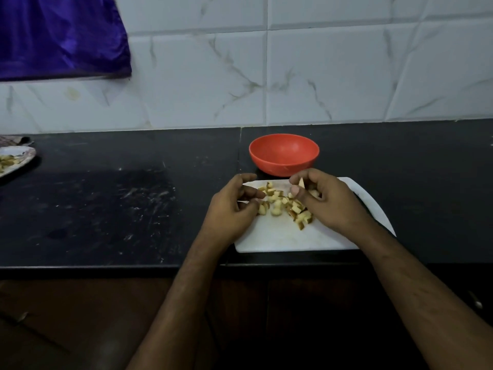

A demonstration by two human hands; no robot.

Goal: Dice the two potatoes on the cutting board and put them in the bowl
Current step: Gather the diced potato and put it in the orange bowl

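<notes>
- The white board (280, 236) lay at the bench's (106, 209) front edge, right of the middle. Both hands covered its left edge and right side.
- The potato dice (277, 204) sat in a loose heap on the far half of the board, between the two hands. The hands hid the heap's outer edges, so its full spread could not be told.
- The left hand (234, 206) rested over the board's left edge with its fingers curled in against the heap. Its palm was turned away, so I cannot tell whether it held any dice.
- The right hand (328, 201) was raised over the board's far right part and pinched one piece (301, 182) between thumb and forefinger. More pale bits showed under its curled fingers, too shadowed to count.
- The red bowl (284, 153) stood upright on the bench just behind the board's far edge. The right hand's fingers covered the spot where the two would meet, so whether they touched could not be told.
- A plate (16, 158) at the bench's left edge was cut off by the frame. It carried some pale bits, too dim to make out.
- A purple cloth (58, 36) hung on the tiled wall (320, 76) at upper left, also cut off.
</notes>
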